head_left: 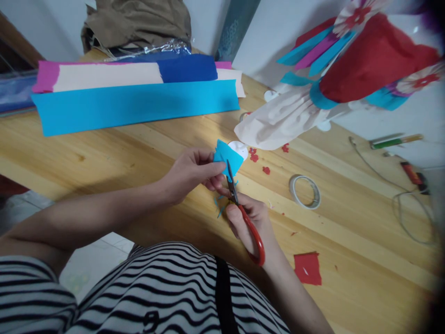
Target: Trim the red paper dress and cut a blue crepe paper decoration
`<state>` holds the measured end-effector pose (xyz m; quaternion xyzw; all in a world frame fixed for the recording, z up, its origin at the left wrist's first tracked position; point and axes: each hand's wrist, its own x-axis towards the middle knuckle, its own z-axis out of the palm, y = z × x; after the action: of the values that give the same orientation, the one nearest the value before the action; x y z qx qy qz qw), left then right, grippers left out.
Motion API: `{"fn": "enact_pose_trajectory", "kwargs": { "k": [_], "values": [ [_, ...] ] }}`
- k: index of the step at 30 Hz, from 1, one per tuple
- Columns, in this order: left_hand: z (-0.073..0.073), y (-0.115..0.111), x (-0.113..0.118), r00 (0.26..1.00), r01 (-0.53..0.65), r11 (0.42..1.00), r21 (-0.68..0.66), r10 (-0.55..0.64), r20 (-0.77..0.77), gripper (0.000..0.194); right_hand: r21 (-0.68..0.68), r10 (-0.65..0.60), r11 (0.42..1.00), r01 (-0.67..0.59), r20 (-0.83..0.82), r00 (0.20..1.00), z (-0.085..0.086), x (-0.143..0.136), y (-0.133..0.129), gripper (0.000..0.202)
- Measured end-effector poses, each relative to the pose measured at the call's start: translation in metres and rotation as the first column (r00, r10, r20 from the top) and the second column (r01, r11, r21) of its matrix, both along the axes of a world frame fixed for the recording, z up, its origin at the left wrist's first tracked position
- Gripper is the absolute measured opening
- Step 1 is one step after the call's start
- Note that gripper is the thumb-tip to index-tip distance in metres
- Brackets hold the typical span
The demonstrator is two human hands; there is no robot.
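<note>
Between the thumb and fingers of my left hand [196, 171] is a small piece of blue paper [233, 157], pinched at its left side. My right hand [252, 220] grips a pair of scissors with red handles [256, 239], fingers through the loops. Their dark blades point away from me and lie at the lower part of the blue paper. Whether the blades are fully closed I cannot tell. Thin blue scraps [219, 206] lie on the table under my hands. Just behind the blue paper is a white disc [239, 149], partly covered.
Long folded sheets of blue paper [139, 106] and other colours lie at the back left. A red, white and blue paper figure [368, 65] is at the back right. A tape roll [305, 191], a red paper square [308, 268], small red cutouts [266, 170] and a cable [399, 218] lie rightward.
</note>
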<state>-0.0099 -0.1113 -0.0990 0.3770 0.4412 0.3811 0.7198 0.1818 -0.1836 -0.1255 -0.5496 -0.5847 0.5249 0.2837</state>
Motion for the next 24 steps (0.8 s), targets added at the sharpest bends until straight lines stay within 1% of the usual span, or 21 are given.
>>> {"fn": "enact_pose_trajectory", "kwargs": {
  "k": [3, 8, 12, 19, 24],
  "values": [
    [-0.0002, 0.0002, 0.0004, 1.0, -0.02, 1.0, -0.009, 0.02, 0.017, 0.016, -0.027, -0.019, 0.999, 0.018, -0.03, 0.999, 0.0001, 0.0002, 0.0003, 0.06],
    [-0.0005, -0.0002, 0.0004, 1.0, -0.02, 0.999, -0.026, 0.02, 0.017, 0.017, -0.035, -0.029, 0.999, 0.027, -0.046, 0.999, 0.0004, -0.0003, -0.0009, 0.059],
    [-0.0001, -0.0015, 0.0012, 0.999, -0.02, 0.999, -0.042, 0.021, 0.028, 0.015, -0.041, 0.002, 0.999, -0.004, -0.066, 0.998, 0.0014, -0.0007, -0.0015, 0.061],
    [-0.0003, -0.0044, 0.0047, 0.997, -0.016, 0.999, -0.048, 0.02, 0.071, 0.017, -0.009, -0.003, 1.0, 0.002, -0.081, 0.997, 0.0045, -0.0022, 0.0001, 0.061],
    [-0.0026, -0.0073, 0.0059, 0.997, -0.018, 0.999, -0.047, 0.022, 0.074, 0.013, -0.004, -0.018, 1.0, 0.018, -0.126, 0.992, 0.0039, -0.0017, 0.0008, 0.059]
  ]
}}
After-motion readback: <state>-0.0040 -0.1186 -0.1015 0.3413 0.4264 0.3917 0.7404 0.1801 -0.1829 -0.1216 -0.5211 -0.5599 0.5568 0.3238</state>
